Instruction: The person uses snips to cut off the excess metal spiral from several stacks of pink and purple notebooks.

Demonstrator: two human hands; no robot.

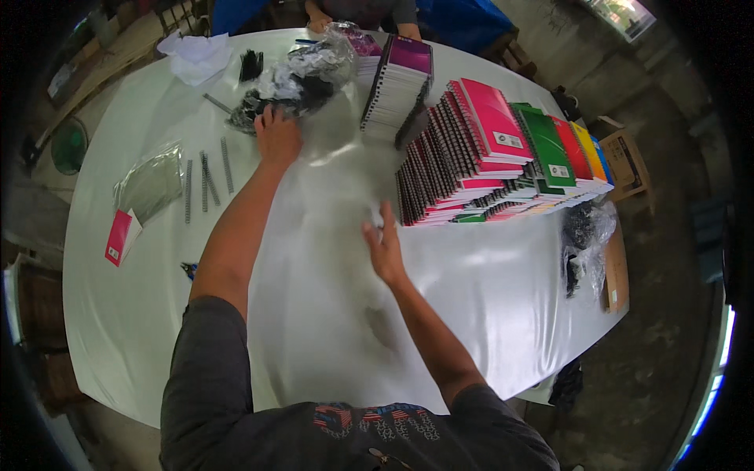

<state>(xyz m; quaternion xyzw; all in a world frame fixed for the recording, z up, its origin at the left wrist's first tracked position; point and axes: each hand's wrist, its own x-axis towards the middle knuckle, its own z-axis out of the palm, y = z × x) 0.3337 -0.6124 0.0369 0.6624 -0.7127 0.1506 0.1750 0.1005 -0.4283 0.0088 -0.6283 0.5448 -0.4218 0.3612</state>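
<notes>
The plastic bag [308, 83] lies just beyond our left hand [279, 140], near its fingertips; we cannot tell whether they grip anything. That arm stretches forward. Our right hand [384, 250] is empty, fingers apart, with notebooks [495, 125] stacked ahead and to its right.

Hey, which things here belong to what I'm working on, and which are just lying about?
Probably in use:
Clear plastic bag with black contents, at your left hand
Thin grey loose spiral coils
Stacked spiral-bound notebooks with pink, green, red, yellow and blue covers

Seemingly just lying about:
Crumpled white plastic bag
Brown cardboard box
</notes>
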